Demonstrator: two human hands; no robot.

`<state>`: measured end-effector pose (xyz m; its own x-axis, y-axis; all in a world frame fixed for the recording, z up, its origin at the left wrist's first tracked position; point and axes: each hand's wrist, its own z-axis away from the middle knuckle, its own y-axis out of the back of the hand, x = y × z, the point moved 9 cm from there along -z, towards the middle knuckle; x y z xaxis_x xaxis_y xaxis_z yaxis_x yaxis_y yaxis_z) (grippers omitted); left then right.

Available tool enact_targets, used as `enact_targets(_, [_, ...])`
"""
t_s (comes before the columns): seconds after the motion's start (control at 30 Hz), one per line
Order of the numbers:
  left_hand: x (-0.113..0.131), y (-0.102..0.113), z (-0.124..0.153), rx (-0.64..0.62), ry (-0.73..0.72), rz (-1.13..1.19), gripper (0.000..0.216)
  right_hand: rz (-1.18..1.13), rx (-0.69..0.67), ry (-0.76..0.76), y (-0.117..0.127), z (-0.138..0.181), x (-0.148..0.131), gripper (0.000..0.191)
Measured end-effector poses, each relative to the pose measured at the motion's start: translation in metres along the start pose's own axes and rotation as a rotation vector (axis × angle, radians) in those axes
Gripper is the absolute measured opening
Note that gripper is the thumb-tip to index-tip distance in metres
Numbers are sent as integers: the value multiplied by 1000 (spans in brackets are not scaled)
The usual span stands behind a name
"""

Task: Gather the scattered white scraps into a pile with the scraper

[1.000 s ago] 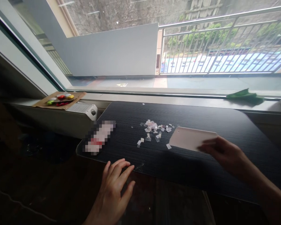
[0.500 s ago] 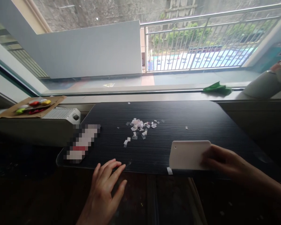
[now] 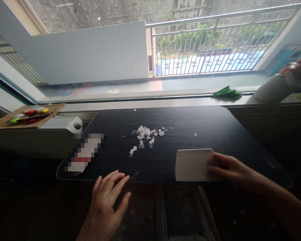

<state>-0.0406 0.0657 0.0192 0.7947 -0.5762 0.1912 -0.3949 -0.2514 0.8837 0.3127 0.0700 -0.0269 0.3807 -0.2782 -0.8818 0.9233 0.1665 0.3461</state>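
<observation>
My right hand grips the right end of a white plastic scraper, a flat card with rounded corners and a small hole. The scraper is at the front edge of the black table, its lower side along that edge. My left hand, fingers spread and holding nothing, is by the front edge left of centre. Beyond it, small white and clear paper scraps lie in a loose heap mid-table. A single scrap lies apart to the right.
A pixelated item lies on the table's left side. Past it are a white heater and brown cardboard bearing colourful pieces. A green cloth and a white container stand on the windowsill. Scraps show in the dark area below.
The white scrap under the scraper's lower left corner is gone from the table edge. The view has shifted slightly. My left hand keeps its pose.
</observation>
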Motion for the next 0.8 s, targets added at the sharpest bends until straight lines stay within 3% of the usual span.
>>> enact_targets(0.3, [-1,0,1,2,36,33,31,58,-33,-41,2,27,0,38])
enact_targets(0.57, [-6,0,0,-34,83,53,30,48,10,-66,11,17,-4,44])
enact_targets(0.8, [-5,-5,-1,-76,143,51,31,115,271,123,12,-14,-34,43])
